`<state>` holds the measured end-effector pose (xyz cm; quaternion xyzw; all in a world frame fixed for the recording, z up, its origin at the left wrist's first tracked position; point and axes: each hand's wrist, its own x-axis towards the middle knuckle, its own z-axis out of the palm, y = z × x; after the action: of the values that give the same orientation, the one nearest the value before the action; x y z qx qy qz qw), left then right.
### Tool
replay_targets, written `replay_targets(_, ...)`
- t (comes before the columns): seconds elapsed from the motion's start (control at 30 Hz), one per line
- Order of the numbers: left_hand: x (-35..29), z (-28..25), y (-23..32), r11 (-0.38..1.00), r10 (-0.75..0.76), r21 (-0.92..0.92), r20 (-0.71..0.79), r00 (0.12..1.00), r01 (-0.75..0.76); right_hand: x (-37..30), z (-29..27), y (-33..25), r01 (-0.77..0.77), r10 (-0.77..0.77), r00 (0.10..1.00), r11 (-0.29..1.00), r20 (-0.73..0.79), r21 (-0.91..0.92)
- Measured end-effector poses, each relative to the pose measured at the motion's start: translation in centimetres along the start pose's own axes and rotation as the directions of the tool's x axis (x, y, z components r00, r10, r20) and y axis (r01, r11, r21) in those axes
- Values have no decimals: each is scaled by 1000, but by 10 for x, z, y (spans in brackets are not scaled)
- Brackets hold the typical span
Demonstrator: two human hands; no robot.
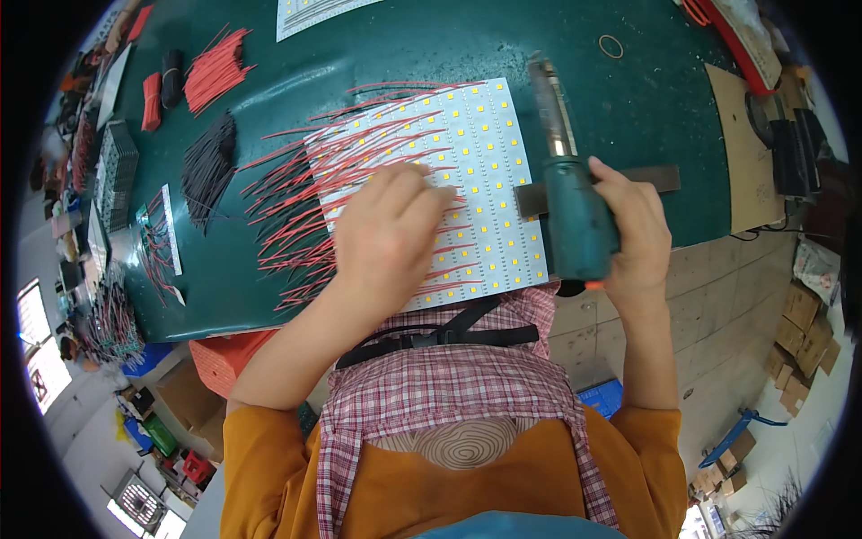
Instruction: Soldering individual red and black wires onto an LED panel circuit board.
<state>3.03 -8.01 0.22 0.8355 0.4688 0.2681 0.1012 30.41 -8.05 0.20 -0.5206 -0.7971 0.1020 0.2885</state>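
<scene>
A white LED board (485,216) with rows of yellow chips lies on the green tabletop. Many red and black wires (287,202) run across its left part and stick out past its left edge. Over the middle of the board, my left hand (391,229) is closed with its fingers pinched among the wires. What the fingertips hold, if anything, is hidden. To the right of the board, my right hand (637,225) wraps round the green handle of a soldering gun (575,211). Its metal barrel points away from me, with the tip beyond the board's right edge.
A dark flat bar (664,178) lies beneath the soldering gun. At the left are bundles of black wires (209,166) and red wires (218,72), and a small strip board with wires (171,229). A rubber band (611,47) and brown cardboard (736,153) are at the right.
</scene>
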Motion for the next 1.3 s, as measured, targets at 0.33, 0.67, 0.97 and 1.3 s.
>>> replay_targets(0.33, -32, 14, -5, 995, 82, 63, -18, 997, -80, 5, 1, 5, 39, -38, 997, 999, 74, -23)
replay_targets(0.67, -31, -11, 9, 992, -2, -125, 12, 1000, 3, -7, -5, 0, -171, 162, 985, 968, 61, 181)
replay_targets(0.97, 28, -10, -16, 997, -47, -63, 11, 999, 48, -66, -25, -71, -675, 569, 702, 340, 428, 655)
replay_targets(1.3, 18, 2, -10, 998, 32, 53, -12, 999, -31, -83, -21, -83, -625, 468, 742, 742, 481, 242)
